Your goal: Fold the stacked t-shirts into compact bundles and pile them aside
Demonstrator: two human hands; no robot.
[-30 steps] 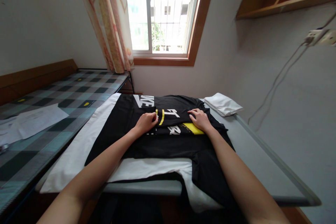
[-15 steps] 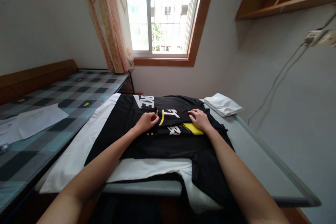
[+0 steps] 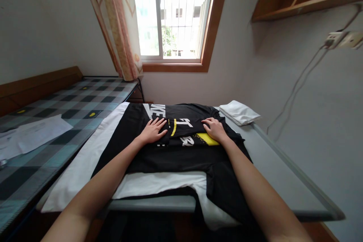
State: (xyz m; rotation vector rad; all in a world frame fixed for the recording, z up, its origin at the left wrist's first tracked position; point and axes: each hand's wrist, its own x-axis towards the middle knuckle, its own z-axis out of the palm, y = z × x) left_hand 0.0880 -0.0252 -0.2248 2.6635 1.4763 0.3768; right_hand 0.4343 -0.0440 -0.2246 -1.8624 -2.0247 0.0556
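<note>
A black T-shirt (image 3: 176, 159) with white lettering and yellow marks lies spread on the table, one sleeve hanging toward me over the front edge. Across its middle is a folded black piece (image 3: 184, 130) with a yellow stripe; I cannot tell whether it belongs to the same shirt. My left hand (image 3: 153, 130) rests flat on the left part of this fold, fingers spread. On its right end lies my right hand (image 3: 214, 128), palm down with fingers slightly bent and apart. Beneath the black fabric shows a white cloth (image 3: 82, 181).
A folded white cloth (image 3: 239, 112) sits at the table's far right corner. The grey table (image 3: 289, 174) runs along the right wall. To the left is a bed with a checked cover (image 3: 56, 136) and papers (image 3: 36, 136) on it. A shelf (image 3: 306, 7) hangs upper right.
My left hand has opened from a pinch at the fold's left end, shifted slightly left and flattened on the fabric. My right hand stays in place.
</note>
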